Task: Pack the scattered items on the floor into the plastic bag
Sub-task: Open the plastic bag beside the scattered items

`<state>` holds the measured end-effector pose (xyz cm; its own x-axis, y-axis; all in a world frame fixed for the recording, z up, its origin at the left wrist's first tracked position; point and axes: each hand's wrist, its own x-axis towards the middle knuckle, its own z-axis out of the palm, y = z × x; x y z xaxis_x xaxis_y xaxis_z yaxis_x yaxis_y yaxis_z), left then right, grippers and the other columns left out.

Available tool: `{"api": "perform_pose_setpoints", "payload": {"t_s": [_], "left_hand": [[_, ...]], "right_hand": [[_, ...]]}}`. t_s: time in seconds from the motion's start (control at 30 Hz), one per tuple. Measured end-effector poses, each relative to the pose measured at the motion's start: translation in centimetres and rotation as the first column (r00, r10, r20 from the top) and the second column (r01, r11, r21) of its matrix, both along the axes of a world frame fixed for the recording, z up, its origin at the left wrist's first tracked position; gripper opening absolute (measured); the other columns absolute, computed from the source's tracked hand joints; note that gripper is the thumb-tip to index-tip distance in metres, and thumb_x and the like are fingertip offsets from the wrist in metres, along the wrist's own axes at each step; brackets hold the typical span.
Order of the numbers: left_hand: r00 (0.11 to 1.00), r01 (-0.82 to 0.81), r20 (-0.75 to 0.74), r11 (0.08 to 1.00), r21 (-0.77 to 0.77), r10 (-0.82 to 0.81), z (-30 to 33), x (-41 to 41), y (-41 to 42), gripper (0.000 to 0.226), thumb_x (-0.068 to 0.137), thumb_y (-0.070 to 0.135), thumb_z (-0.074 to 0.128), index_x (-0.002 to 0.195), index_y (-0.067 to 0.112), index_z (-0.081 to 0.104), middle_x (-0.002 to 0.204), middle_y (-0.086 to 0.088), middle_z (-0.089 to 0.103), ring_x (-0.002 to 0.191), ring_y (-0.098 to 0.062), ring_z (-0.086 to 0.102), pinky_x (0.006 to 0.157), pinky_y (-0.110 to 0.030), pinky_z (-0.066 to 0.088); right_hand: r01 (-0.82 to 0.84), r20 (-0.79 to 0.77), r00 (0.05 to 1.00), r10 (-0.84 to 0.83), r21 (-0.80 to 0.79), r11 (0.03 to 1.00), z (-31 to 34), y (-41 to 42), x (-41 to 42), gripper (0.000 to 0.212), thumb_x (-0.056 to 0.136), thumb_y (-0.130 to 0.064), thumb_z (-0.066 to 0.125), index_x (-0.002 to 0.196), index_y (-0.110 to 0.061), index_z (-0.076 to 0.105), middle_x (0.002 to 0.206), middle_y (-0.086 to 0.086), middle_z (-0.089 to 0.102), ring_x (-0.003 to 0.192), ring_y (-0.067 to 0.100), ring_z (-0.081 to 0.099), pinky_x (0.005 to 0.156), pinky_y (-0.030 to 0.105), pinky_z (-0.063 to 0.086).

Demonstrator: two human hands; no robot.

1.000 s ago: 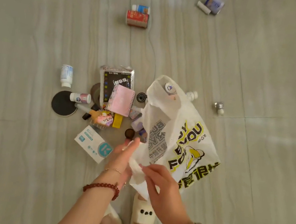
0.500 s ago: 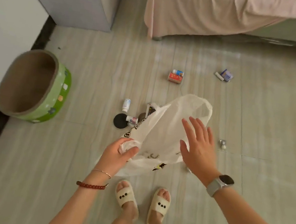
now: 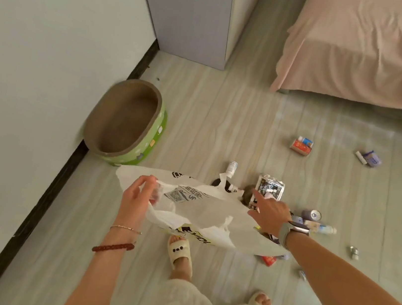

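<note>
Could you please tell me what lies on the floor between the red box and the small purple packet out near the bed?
In the head view, nothing: the floor is bare between the red box and the purple packet.

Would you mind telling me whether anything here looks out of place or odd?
Small bottles and boxes lie scattered over the floor, such as the red box and a tipped white bottle. The plastic bag, gripped by the left hand, looks empty.

Plastic bag [image 3: 201, 212] blocks centre frame, covering part of the clutter; open floor [image 3: 225, 119] lies above it, pet bed [image 3: 130, 128] left.
</note>
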<state>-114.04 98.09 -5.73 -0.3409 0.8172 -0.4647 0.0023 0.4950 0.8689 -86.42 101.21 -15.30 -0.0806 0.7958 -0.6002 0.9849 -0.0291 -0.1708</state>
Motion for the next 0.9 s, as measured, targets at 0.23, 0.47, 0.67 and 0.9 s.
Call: {"api": "perform_pose_setpoints", "payload": {"t_s": [0.23,0.47,0.67,0.9], "left_hand": [[0.989,-0.005,0.149,1.0,-0.02,0.008,2.1,-7.1,8.2,0.028,0.093,0.014,0.045,0.067,0.017,0.056,0.071,-0.004,0.056,0.072,-0.015,0.053,0.067,-0.023,0.048],[0.98,0.168,0.11,0.986,-0.014,-0.165,1.8,-7.9,20.9,0.025,0.092,0.018,0.046,0.072,0.019,0.06,0.08,-0.007,0.059,0.083,-0.023,0.055,0.084,-0.038,0.045],[0.948,0.266,0.175,0.964,0.027,-0.266,2.6,-5.2,36.2,0.032,0.092,0.015,0.047,0.065,0.02,0.062,0.08,-0.008,0.056,0.081,-0.021,0.055,0.078,-0.039,0.049],[0.882,0.407,0.233,0.911,0.065,-0.41,4.7,0.8,53.5,0.025,0.092,0.007,0.04,0.072,0.009,0.055,0.055,0.014,0.061,0.049,0.0,0.054,0.043,-0.013,0.043]], "right_hand": [[0.095,-0.309,0.942,-0.13,-0.125,0.988,1.3,4.2,-12.2,0.057,0.089,-0.035,0.054,0.139,-0.02,0.03,0.135,0.006,0.046,0.124,0.023,0.044,0.097,0.031,0.037],[0.183,-0.493,0.845,-0.209,-0.101,0.978,2.1,15.6,-14.6,0.065,0.085,-0.034,0.06,0.14,-0.023,0.028,0.14,0.005,0.041,0.125,0.022,0.042,0.101,0.033,0.035],[0.225,-0.564,0.787,-0.251,-0.116,0.967,1.7,30.4,-14.0,0.068,0.086,-0.032,0.06,0.142,-0.026,0.022,0.145,0.001,0.037,0.126,0.022,0.041,0.104,0.033,0.033],[0.395,-0.536,0.761,-0.365,-0.063,0.917,2.8,45.4,-8.6,0.059,0.088,-0.03,0.056,0.14,-0.03,0.028,0.127,0.007,0.046,0.12,0.023,0.045,0.097,0.037,0.042]]}}
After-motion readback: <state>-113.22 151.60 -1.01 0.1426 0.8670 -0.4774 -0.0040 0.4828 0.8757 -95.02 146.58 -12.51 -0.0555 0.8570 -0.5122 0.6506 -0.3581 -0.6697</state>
